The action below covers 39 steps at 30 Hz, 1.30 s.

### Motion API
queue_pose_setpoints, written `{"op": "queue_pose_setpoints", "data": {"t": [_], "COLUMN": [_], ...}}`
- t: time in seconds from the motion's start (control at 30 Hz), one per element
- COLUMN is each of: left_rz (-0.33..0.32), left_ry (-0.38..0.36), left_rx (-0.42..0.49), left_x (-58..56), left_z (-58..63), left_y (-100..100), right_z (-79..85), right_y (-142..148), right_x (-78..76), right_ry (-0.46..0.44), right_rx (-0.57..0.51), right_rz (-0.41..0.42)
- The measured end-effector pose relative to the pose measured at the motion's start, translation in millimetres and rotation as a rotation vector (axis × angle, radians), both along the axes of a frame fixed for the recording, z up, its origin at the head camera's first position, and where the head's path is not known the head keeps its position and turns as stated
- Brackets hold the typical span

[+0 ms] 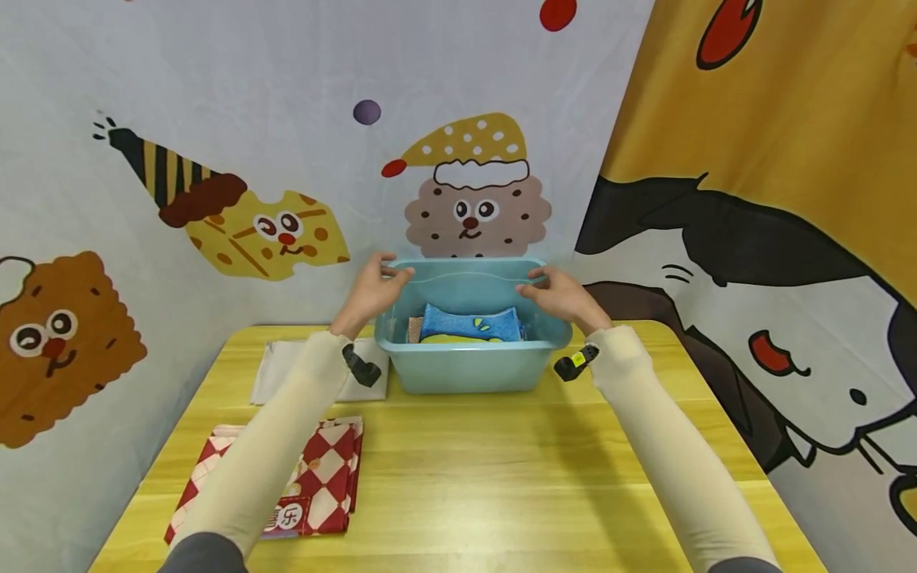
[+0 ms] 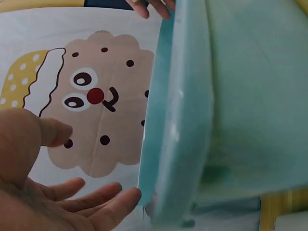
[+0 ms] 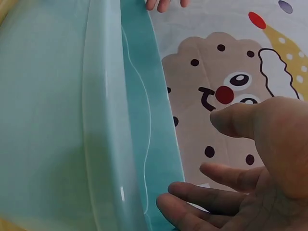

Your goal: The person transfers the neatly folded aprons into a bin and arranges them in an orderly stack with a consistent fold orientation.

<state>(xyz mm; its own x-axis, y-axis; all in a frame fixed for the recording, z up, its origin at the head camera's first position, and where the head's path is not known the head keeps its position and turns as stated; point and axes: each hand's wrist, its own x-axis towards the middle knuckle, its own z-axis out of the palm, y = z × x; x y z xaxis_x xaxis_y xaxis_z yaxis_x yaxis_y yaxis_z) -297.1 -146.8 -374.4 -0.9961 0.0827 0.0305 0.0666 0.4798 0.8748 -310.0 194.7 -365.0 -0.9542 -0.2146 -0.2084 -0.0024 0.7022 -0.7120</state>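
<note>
A light blue-green plastic basin (image 1: 469,368) stands upright at the back of the table. Inside it lies a blue, pillow-shaped item (image 1: 469,322) with yellow below it and a brown edge (image 1: 415,329) at its left; what they are I cannot tell. My left hand (image 1: 372,293) is at the basin's left end, fingers loosely extended, fingertips close to the rim. On the opposite end my right hand (image 1: 562,298) has its fingers similarly spread by the rim. Both wrist views show thumb and fingers apart, gripping nothing; whether fingertips touch the rim is unclear.
Left of the basin lies a folded white cloth (image 1: 281,368), partly behind the left forearm. A red-and-cream checked folded cloth (image 1: 331,477) is nearer, under that forearm. Behind the yellow wooden table (image 1: 458,477) hangs a printed curtain (image 1: 301,119), close to the basin.
</note>
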Motion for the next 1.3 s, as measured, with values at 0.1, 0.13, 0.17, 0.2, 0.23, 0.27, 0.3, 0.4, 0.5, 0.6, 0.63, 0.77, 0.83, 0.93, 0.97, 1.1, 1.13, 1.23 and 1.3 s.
{"op": "queue_pose_setpoints", "data": {"t": [0.1, 0.13, 0.17, 0.2, 0.23, 0.27, 0.3, 0.4, 0.5, 0.6, 0.63, 0.77, 0.83, 0.93, 0.97, 1.1, 1.13, 1.23, 1.3], "left_rz": [-0.017, -0.024, -0.031, -0.039, -0.045, -0.054, -0.059, -0.077, -0.099, -0.131, -0.139, -0.162, -0.165, -0.156, -0.152, -0.146, -0.146, -0.148, -0.149], "left_ry": [0.057, 0.074, 0.091, 0.110, 0.126, 0.141, 0.154, 0.190, 0.230, 0.281, 0.297, 0.353, 0.377, 0.402, 0.404, 0.398, 0.395, 0.405, 0.420], "left_rx": [-0.031, -0.040, -0.052, -0.064, -0.076, -0.087, -0.097, -0.144, -0.206, -0.272, -0.287, -0.349, -0.383, -0.439, -0.453, -0.504, -0.514, -0.543, -0.565], "left_x": [2.3, 4.0, 5.3, 6.9, 8.9, 11.0, 13.1, 19.5, 25.1, 29.5, 31.4, 38.9, 43.1, 49.1, 50.7, 59.1, 61.3, 68.0, 72.7], "left_z": [-2.5, -3.4, -4.6, -5.8, -6.9, -7.8, -8.9, -12.4, -16.0, -19.2, -19.9, -23.4, -25.0, -28.2, -29.7, -35.0, -36.2, -40.1, -42.4], "left_y": [-4, -5, -7, -8, -10, -12, -13, -18, -22, -25, -25, -30, -34, -39, -41, -47, -49, -52, -54], "right_z": [1.5, 1.6, 1.7, 1.3, 0.7, 0.0, -0.9, -4.3, -7.2, -9.7, -10.6, -15.9, -18.8, -23.3, -24.4, -27.5, -28.1, -29.5, -31.3], "right_y": [0, 0, 1, 1, 1, 1, 1, 0, -2, -6, -8, -15, -19, -25, -27, -35, -37, -42, -46], "right_x": [3.9, 5.5, 7.5, 9.3, 11.4, 13.5, 15.6, 22.0, 28.2, 34.1, 35.9, 42.6, 46.3, 51.9, 53.8, 61.2, 62.9, 68.6, 72.2], "right_ry": [0.040, 0.051, 0.061, 0.075, 0.091, 0.109, 0.128, 0.189, 0.243, 0.288, 0.303, 0.362, 0.390, 0.426, 0.439, 0.483, 0.491, 0.508, 0.528], "right_rx": [0.033, 0.034, 0.035, 0.038, 0.042, 0.045, 0.050, 0.076, 0.102, 0.109, 0.110, 0.126, 0.144, 0.176, 0.184, 0.210, 0.211, 0.219, 0.224], "right_rz": [0.015, 0.021, 0.029, 0.038, 0.045, 0.053, 0.062, 0.091, 0.115, 0.138, 0.147, 0.188, 0.206, 0.226, 0.233, 0.250, 0.254, 0.261, 0.270]}}
